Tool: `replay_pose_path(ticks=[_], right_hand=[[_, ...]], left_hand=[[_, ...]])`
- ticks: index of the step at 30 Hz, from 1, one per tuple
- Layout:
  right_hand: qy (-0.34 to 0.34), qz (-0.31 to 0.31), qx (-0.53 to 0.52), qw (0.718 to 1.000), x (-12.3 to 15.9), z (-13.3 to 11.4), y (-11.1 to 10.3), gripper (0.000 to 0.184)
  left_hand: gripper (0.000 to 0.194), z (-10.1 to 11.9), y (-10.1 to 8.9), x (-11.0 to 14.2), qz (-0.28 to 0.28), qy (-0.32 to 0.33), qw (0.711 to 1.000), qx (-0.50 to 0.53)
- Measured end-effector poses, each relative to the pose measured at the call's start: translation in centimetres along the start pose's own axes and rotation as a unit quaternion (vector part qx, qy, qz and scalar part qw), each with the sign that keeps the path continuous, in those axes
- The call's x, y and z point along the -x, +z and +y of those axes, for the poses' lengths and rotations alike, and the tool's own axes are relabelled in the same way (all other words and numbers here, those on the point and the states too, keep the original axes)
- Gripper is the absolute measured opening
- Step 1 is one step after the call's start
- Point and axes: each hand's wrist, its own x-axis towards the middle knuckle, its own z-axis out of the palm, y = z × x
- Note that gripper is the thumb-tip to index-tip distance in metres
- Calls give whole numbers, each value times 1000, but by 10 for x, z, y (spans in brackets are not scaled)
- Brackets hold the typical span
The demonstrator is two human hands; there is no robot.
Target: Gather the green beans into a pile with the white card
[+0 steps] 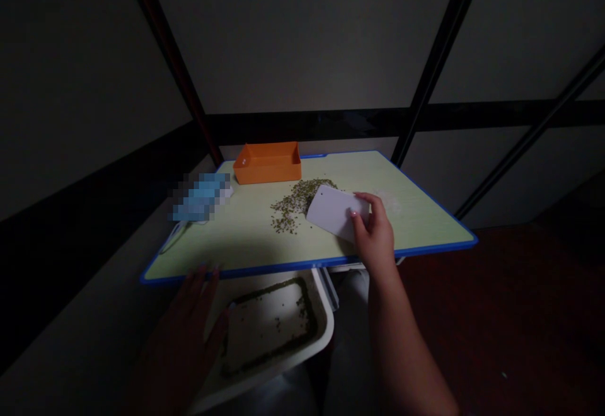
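My right hand (375, 230) grips a white plastic scraper (333, 211), thumb on top, tilted over the table. The scraper's left edge meets a scattered heap of small greenish grains (302, 196) on the pale green tabletop (255, 239). Below the table's front edge is a white tray (326, 324) with similar grains along its inner edges and a few on its floor. In shadow, my left hand (189, 321) lies over the tray's left side, fingers stretched and apart. Its fingertips are by the table's blue edge; whether they touch it I cannot tell.
An orange open box (268, 167) stands at the back left of the table. Near the left edge lies a blurred light-blue object (201, 196) with a white cord (172, 237). A faint whitish patch (385, 202) marks the tabletop right of my right hand. Panelled walls rise behind.
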Motion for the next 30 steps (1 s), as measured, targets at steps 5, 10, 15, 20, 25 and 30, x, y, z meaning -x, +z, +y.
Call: replay_pose_path(ticks=[5,10,15,20,25,30], right_hand=[[-21,-21,-17,999,-4,-1,7,32],[-18,-53,-50,997,-7,0,7,32],[-22,-71,-90,993,-8,2,1,29],[-3,-86,-105,991,-8,1,-6,27],[8,-107,-108,988,-8,0,-12,27],[17,-118,-100,988,-4,-1,-17,26]], left_hand=[[66,0,1,-1,3,7,1000,2],[68,0,0,-1,-7,2,1000,5],[67,1,1,0,-6,-8,1000,10],[68,-1,3,0,-23,-18,999,19],[66,1,-1,-1,-24,-17,999,15],[66,2,-2,-1,-26,-20,999,13]])
